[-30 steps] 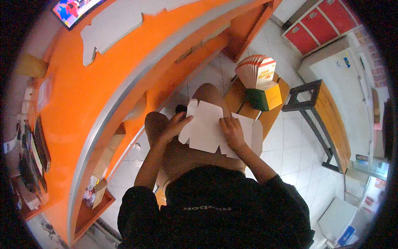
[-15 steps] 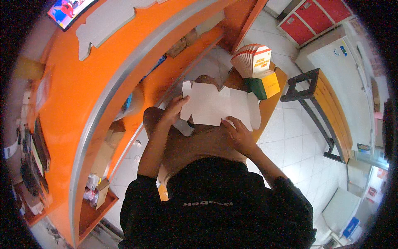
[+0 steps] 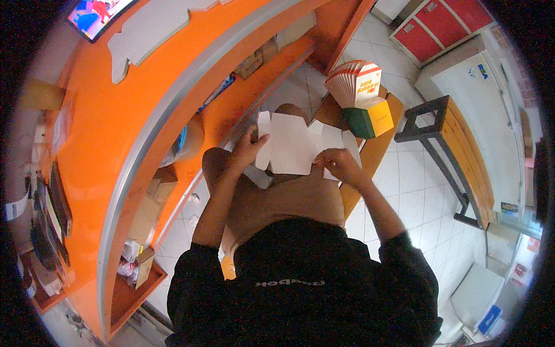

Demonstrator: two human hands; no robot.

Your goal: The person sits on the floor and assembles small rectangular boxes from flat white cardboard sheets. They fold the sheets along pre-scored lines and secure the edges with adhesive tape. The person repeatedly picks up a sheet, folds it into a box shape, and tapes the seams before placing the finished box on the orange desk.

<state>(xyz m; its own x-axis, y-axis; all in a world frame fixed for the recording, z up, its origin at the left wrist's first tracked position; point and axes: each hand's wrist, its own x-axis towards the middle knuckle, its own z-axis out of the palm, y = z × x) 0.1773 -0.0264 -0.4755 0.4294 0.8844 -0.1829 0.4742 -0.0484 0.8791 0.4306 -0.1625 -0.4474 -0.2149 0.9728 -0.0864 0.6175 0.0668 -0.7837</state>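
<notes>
I sit with a flat, unfolded white cardboard box blank (image 3: pixel 298 144) held over my knees. My left hand (image 3: pixel 247 149) grips its left edge near a side flap. My right hand (image 3: pixel 338 163) pinches its right part, fingers curled on a flap. Just beyond the blank, on an orange stool (image 3: pixel 378 144), stands a fanned stack of flat printed box blanks (image 3: pixel 354 81) on top of a folded green and yellow box (image 3: pixel 370 118).
A curved orange counter (image 3: pixel 133 115) with a grey edge runs along my left, with shelves of boxes and clutter under it. A dark metal and wood bench (image 3: pixel 457 156) stands to the right on white floor tiles. Red cabinets (image 3: pixel 445 20) are at the top right.
The blank has been opened out and shifted forward over my knees. My left hand slid to its left edge and my right hand moved up to its right flap.
</notes>
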